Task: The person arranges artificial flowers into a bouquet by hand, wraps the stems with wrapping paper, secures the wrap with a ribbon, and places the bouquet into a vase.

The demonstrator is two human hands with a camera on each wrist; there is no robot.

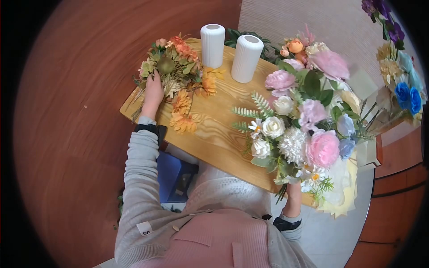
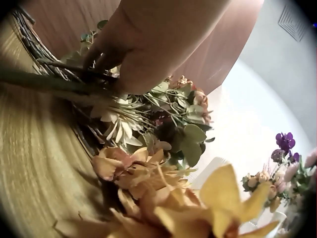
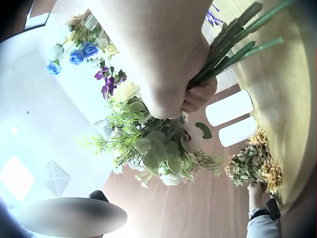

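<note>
My right hand (image 1: 293,196) grips a big mixed bouquet (image 1: 294,145) of pink, white and pale blue artificial flowers by its stems, below the blooms at the table's right front. In the right wrist view the fingers curl round the bundled green stems (image 3: 233,47), whose cut ends stick out past the hand. At the table's far left, my left hand (image 1: 153,91) pinches a stem among orange and cream autumn flowers (image 1: 182,102). The left wrist view shows a thick green stem (image 2: 44,84) at those fingers, and a curved band of thin twigs (image 2: 34,42) under them. The fingertips are partly hidden.
Two white ribbed vases (image 1: 212,47) stand at the back of the wooden table (image 1: 219,129). Behind the bouquet are peach and pink flowers (image 1: 295,46). Blue and purple flowers (image 1: 402,96) are at the far right. A blue bin (image 1: 174,176) is below the table's front edge.
</note>
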